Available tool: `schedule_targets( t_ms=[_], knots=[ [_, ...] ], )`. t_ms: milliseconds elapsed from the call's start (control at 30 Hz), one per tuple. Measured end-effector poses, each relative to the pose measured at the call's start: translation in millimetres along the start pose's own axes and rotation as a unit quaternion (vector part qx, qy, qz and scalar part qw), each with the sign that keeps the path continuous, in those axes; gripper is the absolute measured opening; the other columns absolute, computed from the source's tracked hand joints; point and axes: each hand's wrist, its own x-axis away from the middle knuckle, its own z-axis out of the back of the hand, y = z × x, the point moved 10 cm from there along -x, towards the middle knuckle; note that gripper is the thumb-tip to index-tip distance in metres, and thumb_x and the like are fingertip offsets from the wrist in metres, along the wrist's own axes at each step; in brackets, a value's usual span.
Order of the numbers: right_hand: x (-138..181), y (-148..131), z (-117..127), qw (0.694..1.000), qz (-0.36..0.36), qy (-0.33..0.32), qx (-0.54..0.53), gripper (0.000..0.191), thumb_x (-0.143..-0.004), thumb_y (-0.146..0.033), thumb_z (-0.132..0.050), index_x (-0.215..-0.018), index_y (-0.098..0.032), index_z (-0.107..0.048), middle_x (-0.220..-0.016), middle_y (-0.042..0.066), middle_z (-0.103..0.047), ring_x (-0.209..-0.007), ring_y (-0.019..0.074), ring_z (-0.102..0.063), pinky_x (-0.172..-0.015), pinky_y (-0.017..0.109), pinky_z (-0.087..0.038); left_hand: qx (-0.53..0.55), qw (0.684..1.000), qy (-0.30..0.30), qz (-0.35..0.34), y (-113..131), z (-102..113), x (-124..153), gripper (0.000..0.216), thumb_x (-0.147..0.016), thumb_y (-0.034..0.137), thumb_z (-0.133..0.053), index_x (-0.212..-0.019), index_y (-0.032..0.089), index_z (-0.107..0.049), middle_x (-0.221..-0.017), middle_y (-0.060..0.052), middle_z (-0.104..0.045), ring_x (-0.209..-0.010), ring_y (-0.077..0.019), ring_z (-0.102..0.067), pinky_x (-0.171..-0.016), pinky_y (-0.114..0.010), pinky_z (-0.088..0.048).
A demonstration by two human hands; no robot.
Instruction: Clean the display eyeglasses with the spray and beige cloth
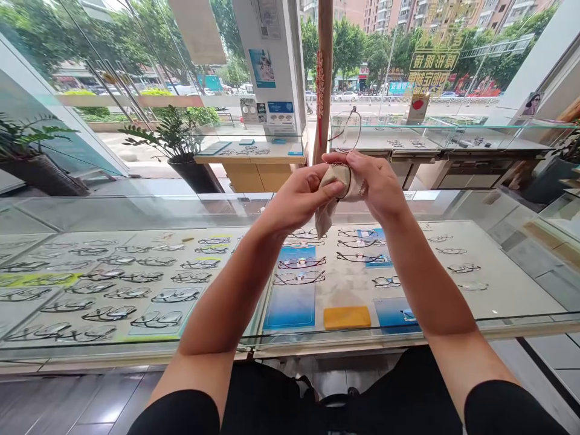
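The cloth [336,174], left hand [304,196] and right hand [379,186] hide part of the glasses [348,130], the left forearm [233,281] part of the counter [516,284]. A potted plant [43,172] at left is cut off, print on the far poster [261,67] too small to read

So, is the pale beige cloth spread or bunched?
Bunched: the cloth is crumpled between the left hand and right hand, one end hanging.

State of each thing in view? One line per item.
Pale beige cloth: crumpled, one end dangling.
Thin-rimmed round glasses: held up, one side in the cloth, other rim exposed.
Left hand: closed, pinching the cloth.
Right hand: closed, gripping glasses and cloth.
Yellow-orange rectangular item: lying flat.
Glass-topped white display counter: stocked.
Dark-framed display glasses: in rows, arms apparently folded.
Leafy green potted plant: upright.
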Motion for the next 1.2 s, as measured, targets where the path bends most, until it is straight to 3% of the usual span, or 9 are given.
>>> schedule_targets(
  t_ms=[167, 400, 500, 667, 767, 833, 933, 1033, 1200],
  knots=[
    [0, 5, -3, 1.0, 0.001, -0.002, -0.029, 0.04, -0.103, -0.064, -0.072, -0.114, -0.03, -0.091, -0.119, 0.004, -0.082, -0.122, 0.0233, -0.075, -0.111, 0.041, -0.062, 0.0, 0.999, 0.049, -0.011, -8, 9, -5, 0.047, -0.084, 0.059, -0.097, -0.09, 0.018, -0.076, -0.079, -0.002, -0.069, -0.071, -0.0152, -0.062, -0.065, -0.03, -0.047],
    [9, -1, -7, 1.0, 0.019, 0.009, 0.011, 0.038, -0.108, -0.06, -0.067, -0.116, -0.032, -0.091, -0.119, 0.005, -0.079, -0.118, 0.0231, -0.072, -0.112, 0.045, -0.059, -0.094, 0.975, 0.179, -0.09, -2, 12, 5, 0.054, -0.098, 0.068, -0.08, -0.077, 0.02, -0.066, -0.066, 0.002, -0.055, -0.061, -0.0111, -0.043, -0.057, -0.03, -0.035],
    [10, 0, -7, 1.0, 0.021, 0.005, -0.01, 0.034, -0.107, -0.057, -0.069, -0.113, -0.033, -0.092, -0.116, 0.005, -0.078, -0.113, 0.0225, -0.072, -0.111, 0.044, -0.059, -0.107, 0.97, 0.196, -0.097, -4, 11, 5, 0.058, -0.102, 0.072, -0.072, -0.076, 0.021, -0.063, -0.065, 0.002, -0.052, -0.061, -0.0119, -0.041, -0.056, -0.031, -0.033],
    [5, 9, 7, 0.999, 0.002, 0.035, -0.015, 0.029, -0.102, -0.055, -0.075, -0.106, -0.034, -0.093, -0.109, 0.003, -0.075, -0.108, 0.0207, -0.072, -0.105, 0.039, -0.06, -0.063, 0.993, 0.083, -0.057, -12, 6, -6, 0.061, -0.101, 0.077, -0.068, -0.081, 0.02, -0.063, -0.074, 0.0, -0.06, -0.069, -0.0143, -0.051, -0.064, -0.03, -0.045],
    [3, 12, 12, 0.999, -0.002, 0.036, -0.023, 0.026, -0.101, -0.054, -0.077, -0.102, -0.033, -0.094, -0.107, 0.002, -0.077, -0.108, 0.0197, -0.072, -0.105, 0.038, -0.059, -0.016, 1.0, -0.012, -0.024, -17, -2, -7, 0.051, -0.099, 0.069, -0.077, -0.089, 0.02, -0.068, -0.085, -0.002, -0.066, -0.076, -0.0154, -0.057, -0.071, -0.031, -0.049],
    [3, 15, 12, 0.999, -0.012, 0.031, -0.024, 0.028, -0.1, -0.057, -0.078, -0.104, -0.033, -0.093, -0.109, 0.003, -0.079, -0.109, 0.02, -0.072, -0.105, 0.039, -0.059, -0.001, 1.0, -0.027, -0.011, -21, -2, -6, 0.044, -0.096, 0.062, -0.084, -0.095, 0.02, -0.072, -0.087, -0.002, -0.067, -0.076, -0.0151, -0.058, -0.069, -0.03, -0.047],
    [3, 20, 10, 0.999, -0.03, 0.021, -0.021, 0.036, -0.099, -0.064, -0.078, -0.108, -0.032, -0.092, -0.112, 0.003, -0.08, -0.11, 0.0209, -0.072, -0.103, 0.04, -0.06, 0.002, 1.0, 0.016, -0.013, -29, 2, -6, 0.044, -0.09, 0.058, -0.092, -0.099, 0.019, -0.074, -0.084, -0.002, -0.067, -0.074, -0.0145, -0.057, -0.067, -0.03, -0.044],
    [4, 21, 6, 0.999, -0.031, 0.009, -0.017, 0.04, -0.097, -0.067, -0.079, -0.11, -0.032, -0.092, -0.11, 0.004, -0.079, -0.111, 0.0217, -0.072, -0.104, 0.041, -0.06, -0.031, 0.996, 0.081, -0.031, -33, 7, -4, 0.048, -0.093, 0.065, -0.087, -0.09, 0.019, -0.071, -0.074, 0.001, -0.062, -0.067, -0.0128, -0.051, -0.062, -0.03, -0.039],
    [6, 11, -1, 1.0, 0.005, -0.003, -0.015, 0.03, -0.102, -0.058, -0.076, -0.108, -0.034, -0.093, -0.109, 0.004, -0.079, -0.116, 0.0228, -0.072, -0.112, 0.043, -0.057, -0.055, 0.979, 0.18, -0.078, -26, 14, 2, 0.061, -0.097, 0.074, -0.077, -0.072, 0.021, -0.062, -0.064, 0.003, -0.051, -0.06, -0.0114, -0.04, -0.056, -0.031, -0.032]
  ],
)
